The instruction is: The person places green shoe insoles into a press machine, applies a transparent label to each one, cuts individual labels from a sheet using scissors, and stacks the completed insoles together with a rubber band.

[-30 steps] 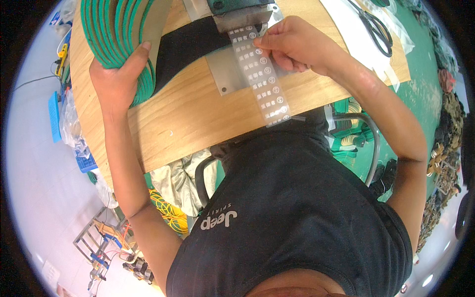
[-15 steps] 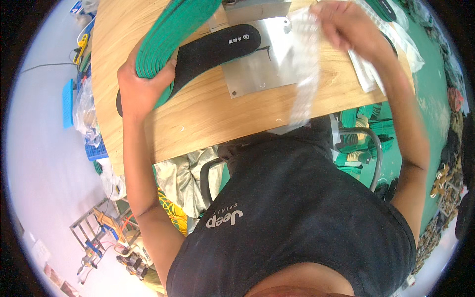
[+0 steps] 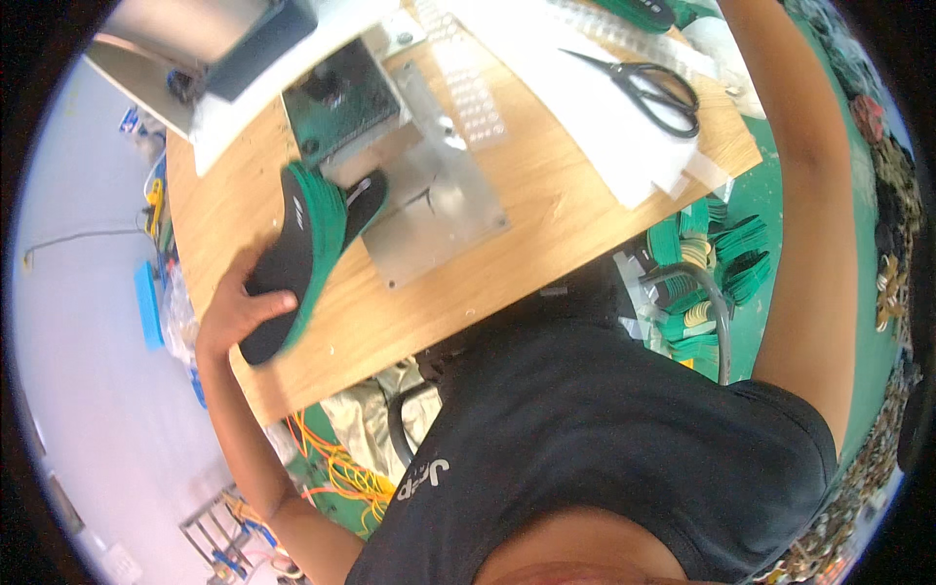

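My left hand (image 3: 239, 307) is closed round the heel end of a stack of insoles (image 3: 310, 229), thumb on the black top face. The stack's layered green edges face right. Beside its toe end, the tip of another black insole (image 3: 367, 203) shows; the rest of it is hidden by the stack. To the right is a flat metal plate (image 3: 444, 219) with a dark mark on it. My right forearm (image 3: 814, 195) reaches up past the top right edge, so my right hand is out of view.
Behind the plate stands a machine with a dark green block (image 3: 341, 102). Black-handled scissors (image 3: 663, 97) lie on white paper (image 3: 585, 117), near a translucent strip (image 3: 473, 93) with printed marks. Bundled green insoles (image 3: 697, 283) sit below the table's right edge.
My view has turned. The stack in my left hand has come down, now showing its black face. My right hand, earlier at a translucent strip over the plate, has gone out of view.
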`<act>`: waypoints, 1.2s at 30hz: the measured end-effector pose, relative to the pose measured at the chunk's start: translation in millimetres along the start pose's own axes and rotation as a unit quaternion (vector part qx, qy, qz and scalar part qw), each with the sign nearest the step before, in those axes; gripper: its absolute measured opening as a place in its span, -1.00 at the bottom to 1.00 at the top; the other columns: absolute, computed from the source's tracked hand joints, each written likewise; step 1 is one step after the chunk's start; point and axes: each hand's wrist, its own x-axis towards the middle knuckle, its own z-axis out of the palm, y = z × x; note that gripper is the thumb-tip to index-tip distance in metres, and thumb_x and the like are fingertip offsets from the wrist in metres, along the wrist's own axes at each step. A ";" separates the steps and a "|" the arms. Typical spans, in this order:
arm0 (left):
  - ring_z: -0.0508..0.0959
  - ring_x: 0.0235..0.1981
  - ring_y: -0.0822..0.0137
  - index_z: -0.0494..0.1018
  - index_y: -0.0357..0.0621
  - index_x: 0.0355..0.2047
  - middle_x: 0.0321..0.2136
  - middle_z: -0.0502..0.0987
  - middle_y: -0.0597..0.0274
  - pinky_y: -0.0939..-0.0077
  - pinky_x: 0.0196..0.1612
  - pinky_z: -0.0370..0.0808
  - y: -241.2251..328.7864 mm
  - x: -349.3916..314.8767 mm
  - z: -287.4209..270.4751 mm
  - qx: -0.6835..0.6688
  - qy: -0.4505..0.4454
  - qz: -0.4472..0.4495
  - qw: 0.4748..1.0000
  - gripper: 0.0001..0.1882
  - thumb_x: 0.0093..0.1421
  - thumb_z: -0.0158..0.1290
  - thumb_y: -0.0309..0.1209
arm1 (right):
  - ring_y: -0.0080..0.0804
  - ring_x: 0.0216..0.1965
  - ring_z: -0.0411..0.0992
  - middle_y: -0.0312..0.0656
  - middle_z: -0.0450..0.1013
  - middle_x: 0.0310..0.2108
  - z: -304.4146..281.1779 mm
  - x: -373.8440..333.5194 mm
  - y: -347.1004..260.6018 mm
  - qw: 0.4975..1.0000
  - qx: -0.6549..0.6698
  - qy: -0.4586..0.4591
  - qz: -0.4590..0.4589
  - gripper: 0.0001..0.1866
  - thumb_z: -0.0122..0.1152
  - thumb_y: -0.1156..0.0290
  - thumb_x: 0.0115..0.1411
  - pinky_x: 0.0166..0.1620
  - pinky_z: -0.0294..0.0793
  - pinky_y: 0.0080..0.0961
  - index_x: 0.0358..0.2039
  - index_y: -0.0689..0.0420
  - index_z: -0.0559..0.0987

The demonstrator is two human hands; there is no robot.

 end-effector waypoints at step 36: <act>0.42 -0.10 0.12 0.49 -0.13 -0.27 -0.16 0.48 0.20 0.25 -0.07 0.33 49.3 -108.8 47.6 0.422 0.298 0.353 0.780 -0.55 -0.29 0.10 -0.64 | -0.35 -0.07 0.37 -0.08 0.41 -0.08 -129.1 -243.3 -279.5 0.604 0.784 -0.040 -0.136 -0.31 0.26 0.19 -0.05 0.04 0.31 -0.48 0.05 0.30 0.33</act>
